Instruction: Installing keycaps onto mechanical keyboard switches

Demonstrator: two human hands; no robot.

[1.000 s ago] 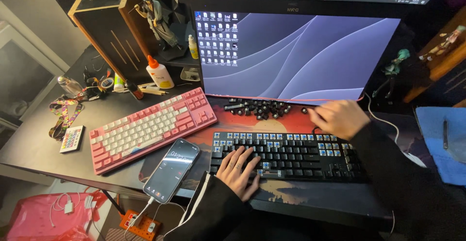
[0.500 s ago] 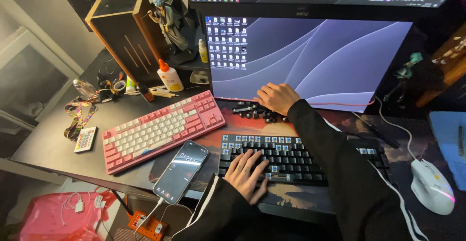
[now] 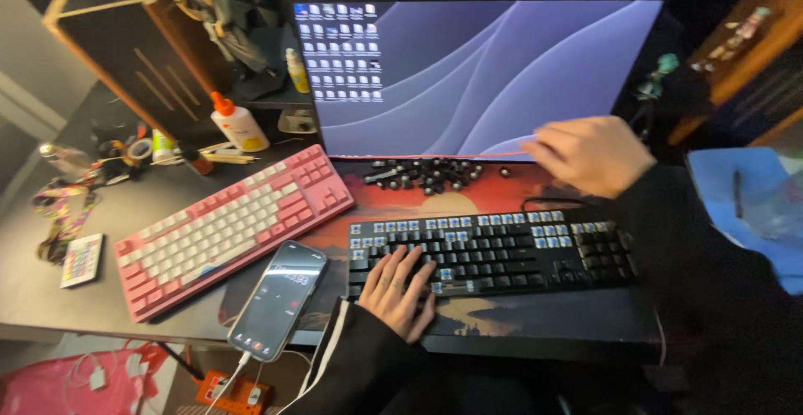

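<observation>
We are pressing our flat, spread left hand (image 3: 400, 289) on the black keyboard (image 3: 489, 252); our right hand (image 3: 590, 154), fingers loosely curled, seemingly holding nothing, is hovering beyond it. Top-row caps are lying loose (image 3: 427, 174) left of that hand; most keys are remaining capped

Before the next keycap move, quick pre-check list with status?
1. Left hand steadying black keyboard: ok, resting flat on its left keys.
2. Top row caps off: ok, blue switches exposed.
3. Loose keycaps in one pile behind the board: ok.
4. Right hand gripping a tool or cap: cannot tell, blurred.
5. Phone away from the board: ok, just beside its left end.
6. Pink keyboard out of the way: ok.
</observation>
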